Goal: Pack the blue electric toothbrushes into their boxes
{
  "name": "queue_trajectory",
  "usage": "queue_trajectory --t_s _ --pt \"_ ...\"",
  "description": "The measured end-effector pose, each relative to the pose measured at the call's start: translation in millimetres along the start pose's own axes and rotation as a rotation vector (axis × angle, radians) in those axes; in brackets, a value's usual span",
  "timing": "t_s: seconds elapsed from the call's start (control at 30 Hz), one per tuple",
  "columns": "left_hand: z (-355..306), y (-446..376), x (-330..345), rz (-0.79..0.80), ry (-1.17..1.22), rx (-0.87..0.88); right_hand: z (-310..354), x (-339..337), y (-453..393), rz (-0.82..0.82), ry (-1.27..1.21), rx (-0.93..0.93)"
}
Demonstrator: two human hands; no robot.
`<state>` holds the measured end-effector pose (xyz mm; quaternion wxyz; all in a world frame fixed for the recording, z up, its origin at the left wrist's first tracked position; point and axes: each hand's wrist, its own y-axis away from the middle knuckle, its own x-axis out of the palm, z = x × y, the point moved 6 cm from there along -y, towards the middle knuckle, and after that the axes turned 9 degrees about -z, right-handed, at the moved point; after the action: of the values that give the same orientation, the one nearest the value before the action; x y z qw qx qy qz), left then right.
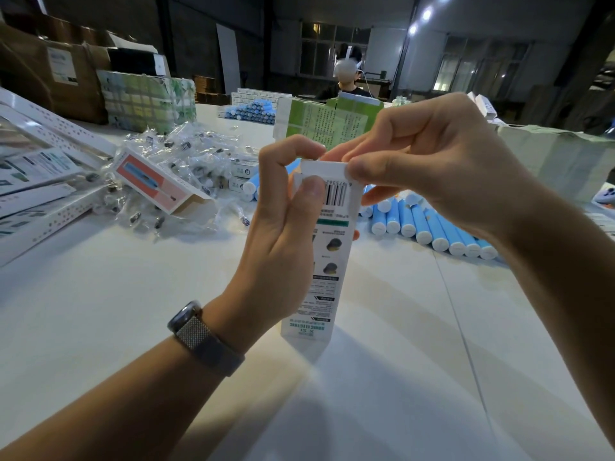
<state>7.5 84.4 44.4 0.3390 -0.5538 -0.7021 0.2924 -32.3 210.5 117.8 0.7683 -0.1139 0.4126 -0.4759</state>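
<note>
A tall white toothbrush box (327,271) stands upright on the white table (133,311), its printed back with a barcode facing me. My left hand (283,227) grips the box's upper left side, thumb by the barcode. My right hand (429,161) pinches the white top flap (324,168) between thumb and fingers. What is inside the box is hidden. A row of blue electric toothbrushes (429,224) with white end caps lies just behind and to the right.
An open box with a pink-orange face (156,184) lies at left beside a heap of bagged brush heads (186,161). Flat white boxes (36,181) sit far left. Green cartons (329,121), another toothbrush pile (253,111) and a seated person (347,78) are beyond.
</note>
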Motion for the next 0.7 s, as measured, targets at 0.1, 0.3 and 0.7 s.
queue_trajectory --t_s 0.1,0.3,0.7 --pt "-1 0 1 0.010 -0.029 0.014 4 0 0 -0.013 0.043 -0.065" --pt "-1 1 1 0.009 -0.022 0.003 9 1 2 -0.012 0.072 -0.116" --pt "-1 -2 -3 -0.062 0.024 0.002 8 10 5 0.052 0.050 -0.158"
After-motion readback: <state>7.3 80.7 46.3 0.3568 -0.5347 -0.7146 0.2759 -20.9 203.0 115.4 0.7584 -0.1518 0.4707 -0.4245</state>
